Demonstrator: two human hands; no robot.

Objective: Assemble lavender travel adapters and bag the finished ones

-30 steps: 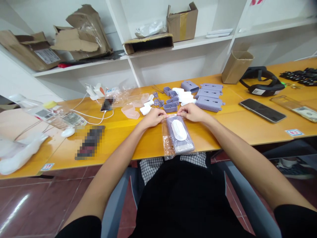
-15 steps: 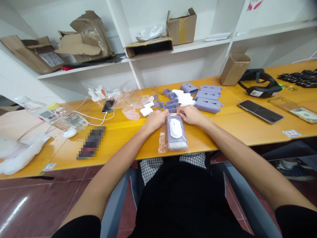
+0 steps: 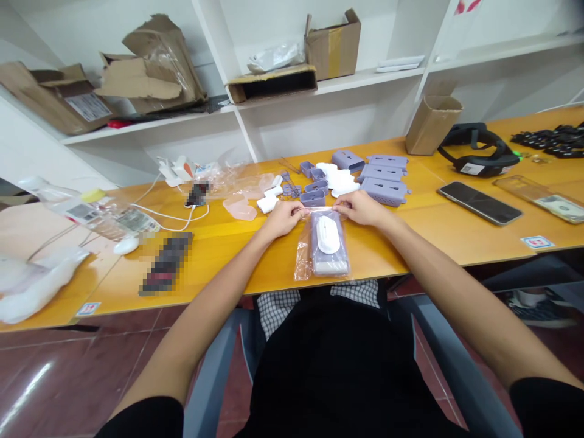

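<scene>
A clear plastic bag (image 3: pixel 302 258) lies on the yellow table (image 3: pixel 456 237) right in front of me. Inside it is a lilac plastic case with a white oval piece (image 3: pixel 327 235) on top. My left hand (image 3: pixel 283 218) pinches the bag's far edge at its left corner. My right hand (image 3: pixel 360 208) pinches the same edge at its right corner. Both hands are closed on the bag's top strip, which runs taut between them.
Beyond my hands lie several lilac cases (image 3: pixel 383 190), small lilac trays (image 3: pixel 314 197) and white pieces (image 3: pixel 342 179). A black phone (image 3: pixel 480 202) and a black headset (image 3: pixel 481 157) sit to the right, a water bottle (image 3: pixel 91 210) and cables to the left. Shelves with cardboard boxes (image 3: pixel 333 42) stand behind.
My hands have moved slightly apart along the bag's top edge, from nearly touching to holding the two corners. The bag stays on the table.
</scene>
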